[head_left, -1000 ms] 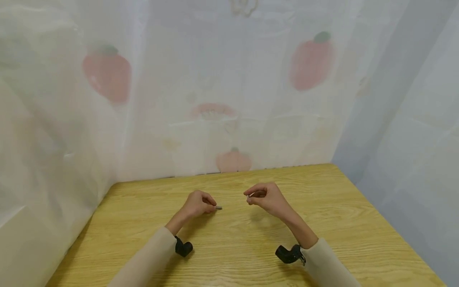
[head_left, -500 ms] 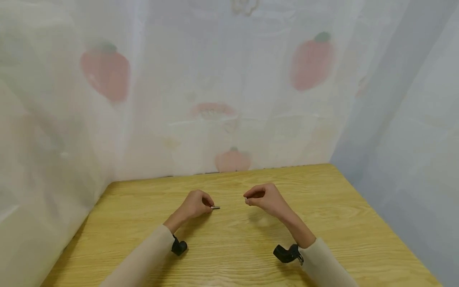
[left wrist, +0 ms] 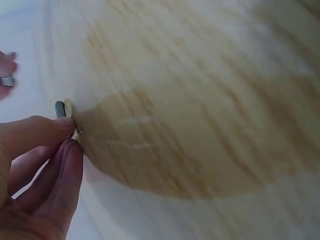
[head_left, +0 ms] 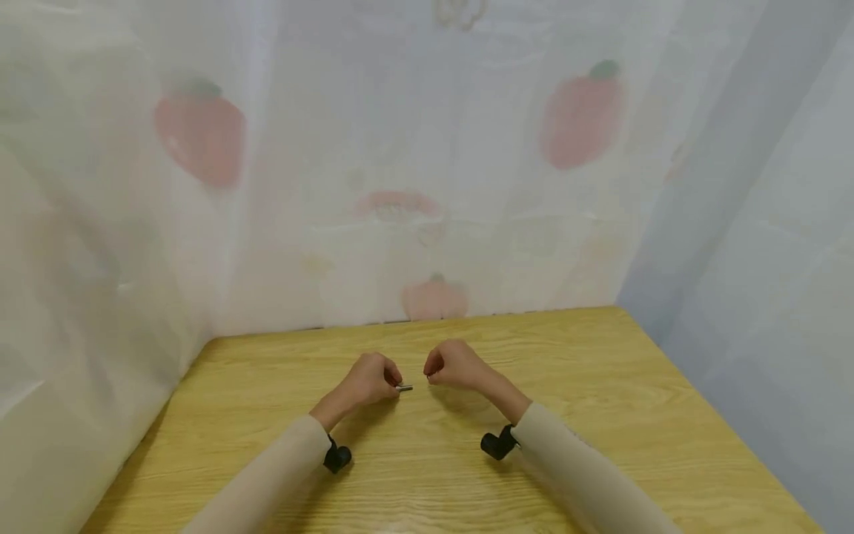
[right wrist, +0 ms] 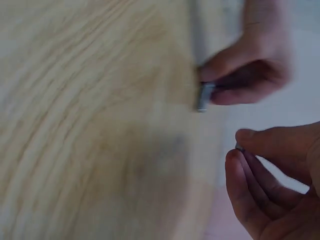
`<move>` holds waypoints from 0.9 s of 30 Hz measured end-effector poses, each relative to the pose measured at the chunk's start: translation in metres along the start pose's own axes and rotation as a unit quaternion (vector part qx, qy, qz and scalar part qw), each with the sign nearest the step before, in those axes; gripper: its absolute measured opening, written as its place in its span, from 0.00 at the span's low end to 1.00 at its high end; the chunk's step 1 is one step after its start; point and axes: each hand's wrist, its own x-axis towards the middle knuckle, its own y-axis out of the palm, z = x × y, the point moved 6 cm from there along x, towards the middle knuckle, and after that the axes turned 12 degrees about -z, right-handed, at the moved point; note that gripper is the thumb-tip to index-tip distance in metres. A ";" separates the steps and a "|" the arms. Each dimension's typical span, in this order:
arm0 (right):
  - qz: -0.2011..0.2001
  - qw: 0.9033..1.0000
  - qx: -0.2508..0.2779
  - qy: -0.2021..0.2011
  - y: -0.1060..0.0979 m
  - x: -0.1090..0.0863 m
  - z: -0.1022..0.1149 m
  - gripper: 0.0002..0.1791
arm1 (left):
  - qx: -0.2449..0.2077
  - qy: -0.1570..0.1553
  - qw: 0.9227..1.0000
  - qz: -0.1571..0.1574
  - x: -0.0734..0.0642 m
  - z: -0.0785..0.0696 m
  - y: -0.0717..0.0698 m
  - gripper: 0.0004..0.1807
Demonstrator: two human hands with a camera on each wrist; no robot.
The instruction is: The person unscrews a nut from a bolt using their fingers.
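Observation:
My left hand (head_left: pixel 365 380) pinches a short silver metal rod (head_left: pixel 405 388) between thumb and fingers, low over the wooden table. The rod points right, toward the other hand; its rounded end (left wrist: pixel 60 109) shows dark in the left wrist view. Opposite it, my right hand (head_left: pixel 459 364) holds a tiny grey metal piece (right wrist: pixel 239 147) at the fingertips. Fingers cover most of that piece, so its kind cannot be told. A small gap separates the hands, and the rod and the piece are apart.
The wood-grain table (head_left: pixel 427 475) spreads under both hands. Pale sheeting (head_left: pixel 320 148) printed with strawberries hangs behind it and along the sides. A black wrist camera (head_left: pixel 338 458) sits on the left wrist and another camera (head_left: pixel 497 444) on the right.
My right hand has moved left, closer to the rod, with the small piece still pinched. The left hand stays nearly in place, holding the rod.

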 end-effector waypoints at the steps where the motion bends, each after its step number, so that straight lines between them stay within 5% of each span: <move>1: 0.009 1.000 -0.015 -0.012 0.006 0.004 0.000 0.05 | 0.006 0.006 1.000 0.001 0.000 -0.001 0.000 0.05; 4: 0.025 0.998 -0.049 -0.037 0.023 0.013 -0.003 0.06 | 0.024 0.022 0.999 0.005 0.002 -0.001 0.001 0.05; 9: 0.031 0.996 -0.078 -0.019 0.034 0.018 -0.011 0.07 | 0.031 0.024 0.999 0.008 0.004 0.000 0.002 0.06; 20: 0.041 0.997 -0.060 0.007 0.036 0.012 -0.024 0.07 | 0.035 0.014 0.999 0.009 0.003 -0.003 0.008 0.07; 27: 0.064 0.997 -0.048 0.001 0.035 0.006 -0.026 0.18 | 0.039 0.019 0.999 0.012 -0.002 -0.001 0.009 0.09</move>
